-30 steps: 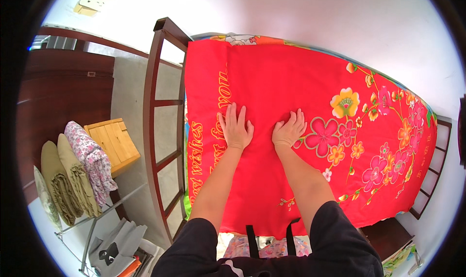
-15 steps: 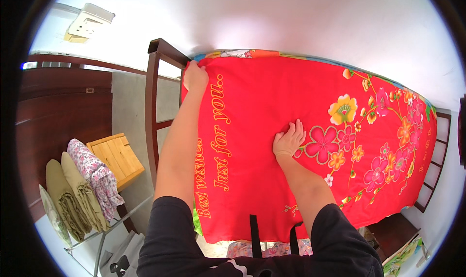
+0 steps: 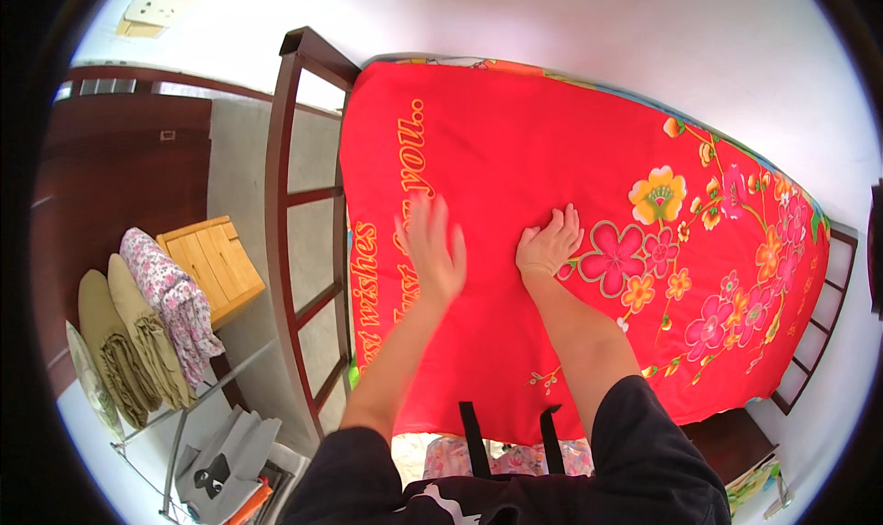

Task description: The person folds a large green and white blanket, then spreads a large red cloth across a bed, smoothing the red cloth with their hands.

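A red bed sheet [image 3: 492, 203] with printed flowers and yellow lettering covers the bed before me. My left hand [image 3: 432, 249], a little blurred, is over the lettered left part with its fingers spread; whether it touches the cloth I cannot tell. Nothing is in it. Flat on the sheet near the middle rests my right hand [image 3: 549, 242], fingers extended, just left of a large pink flower. Along the wall side a strip of patterned blue and orange cloth [image 3: 515, 67] shows beneath the red edge.
A brown metal bed frame [image 3: 282, 157] rises at the left end, another railing [image 3: 819, 323] at the right. Left stand a wooden stool [image 3: 216, 267] and folded bedding [image 3: 170, 290] on a metal rack. A grey bag [image 3: 225, 461] is below. White wall runs behind the bed.
My left hand has let go of the sheet's far left corner and come back toward me and to the right. My right hand has stayed at the same spot on the sheet.
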Tool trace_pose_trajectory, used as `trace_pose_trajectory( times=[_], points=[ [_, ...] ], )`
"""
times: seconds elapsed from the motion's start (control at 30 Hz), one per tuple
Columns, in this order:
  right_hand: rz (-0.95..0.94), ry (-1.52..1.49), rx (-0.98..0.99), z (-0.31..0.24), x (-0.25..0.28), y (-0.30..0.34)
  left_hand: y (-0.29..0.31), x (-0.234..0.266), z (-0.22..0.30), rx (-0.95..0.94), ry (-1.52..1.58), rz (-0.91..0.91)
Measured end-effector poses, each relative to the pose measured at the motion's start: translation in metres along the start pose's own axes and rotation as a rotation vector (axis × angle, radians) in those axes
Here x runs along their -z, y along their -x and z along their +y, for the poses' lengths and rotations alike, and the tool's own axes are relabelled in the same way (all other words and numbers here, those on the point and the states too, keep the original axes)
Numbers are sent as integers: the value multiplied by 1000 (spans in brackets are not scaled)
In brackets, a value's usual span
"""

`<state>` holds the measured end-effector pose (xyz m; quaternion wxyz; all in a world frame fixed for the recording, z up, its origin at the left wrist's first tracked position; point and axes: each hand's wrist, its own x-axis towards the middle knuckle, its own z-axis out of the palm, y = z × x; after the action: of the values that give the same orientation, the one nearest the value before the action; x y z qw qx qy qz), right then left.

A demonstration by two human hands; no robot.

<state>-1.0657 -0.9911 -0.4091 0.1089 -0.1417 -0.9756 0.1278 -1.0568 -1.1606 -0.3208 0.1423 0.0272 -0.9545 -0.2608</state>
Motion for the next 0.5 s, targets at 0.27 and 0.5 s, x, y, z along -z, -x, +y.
trace_pose_trajectory(
  times=[0.27,0.5],
  points=[
    [33,-14,80,-5,4,2,262,51,-47,534,-546,-263],
    [170,13,131,-3,-5,2,270,40,-64,524,-550,-156]
  ],
)
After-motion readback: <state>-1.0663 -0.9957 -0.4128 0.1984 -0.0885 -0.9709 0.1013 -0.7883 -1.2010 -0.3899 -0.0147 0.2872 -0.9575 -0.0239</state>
